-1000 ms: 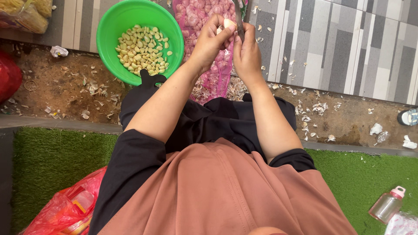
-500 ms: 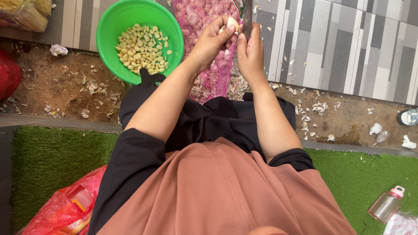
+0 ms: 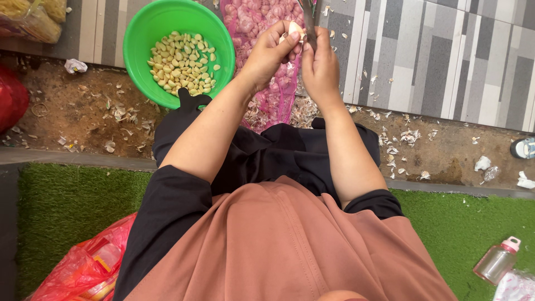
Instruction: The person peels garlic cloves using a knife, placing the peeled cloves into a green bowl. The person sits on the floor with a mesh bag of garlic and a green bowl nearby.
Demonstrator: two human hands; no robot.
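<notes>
- While the person sits above the work, the left hand (image 3: 270,50) pinches a pale, half-skinned garlic clove (image 3: 293,29) between thumb and fingertips, raised clear of the lap so the blade can reach it.
- Closed around a handle that is mostly hidden, the right hand (image 3: 320,69) holds a slim dark knife blade (image 3: 308,22) upright, its edge right against the clove; this close grip looks suited to lifting skin in small strokes.
- Both forearms run forward from black sleeves and meet at the wrists, the hands nearly touching, elbows drawn in near the body.
- A round green plastic bowl (image 3: 139,33) of peeled yellowish cloves (image 3: 181,62) stands just left of the hands, within easy reach of the left one.
- A pink mesh sack of unpeeled garlic bulbs (image 3: 262,17) lies directly under the hands, so fresh cloves are near.
- Papery white skins (image 3: 398,139) lie scattered on the brown ground beside it, apparently where they dropped.
- A red plastic bag (image 3: 83,265) rests on the green turf at lower left, and a small clear bottle with a pink cap (image 3: 497,260) at lower right.
</notes>
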